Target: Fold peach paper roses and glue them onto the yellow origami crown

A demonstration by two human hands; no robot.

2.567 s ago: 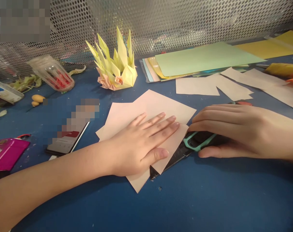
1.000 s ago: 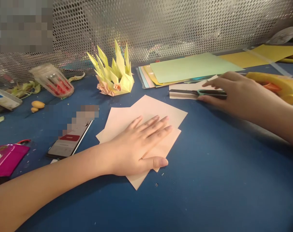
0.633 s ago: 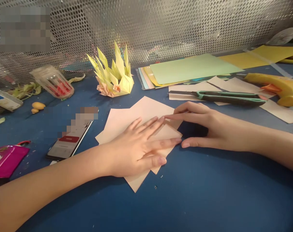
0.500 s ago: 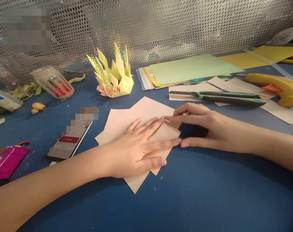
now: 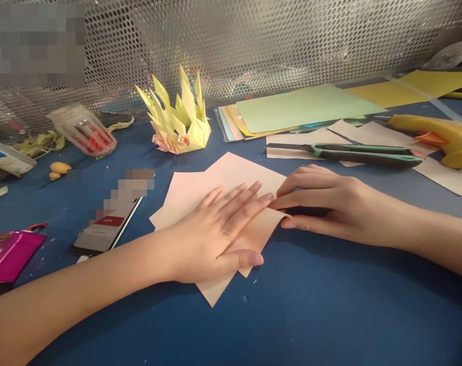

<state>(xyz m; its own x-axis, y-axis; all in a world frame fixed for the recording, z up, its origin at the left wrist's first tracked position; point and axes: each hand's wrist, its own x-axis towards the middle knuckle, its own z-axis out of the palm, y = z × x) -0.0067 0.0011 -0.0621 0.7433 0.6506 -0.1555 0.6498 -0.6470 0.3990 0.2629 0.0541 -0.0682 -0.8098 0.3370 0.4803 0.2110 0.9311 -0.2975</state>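
Note:
Several overlapping sheets of pale pink paper [image 5: 231, 168] lie on the blue table, their corners pointing different ways. My left hand [image 5: 219, 234] is flat on top of them, fingers stretched out and thumb apart. At the right edge of the top sheet, my right hand [image 5: 322, 201] has its thumb and fingers closed about a corner, which is slightly lifted. The tips of both hands almost meet there. Part of the paper is hidden beneath my left palm.
Behind the paper stands a folded yellow paper crown [image 5: 181, 122]. A cutter knife [image 5: 364, 154] with its blade out and a yellow glue gun [image 5: 437, 134] lie right. Coloured sheets [image 5: 307, 109] are at the back. Left are a phone [image 5: 105, 229] and a jar [image 5: 84, 129].
My right fingers have shifted slightly towards me and now hold the sheet's corner, which has risen a little. My left index finger has moved from that corner towards the other fingers.

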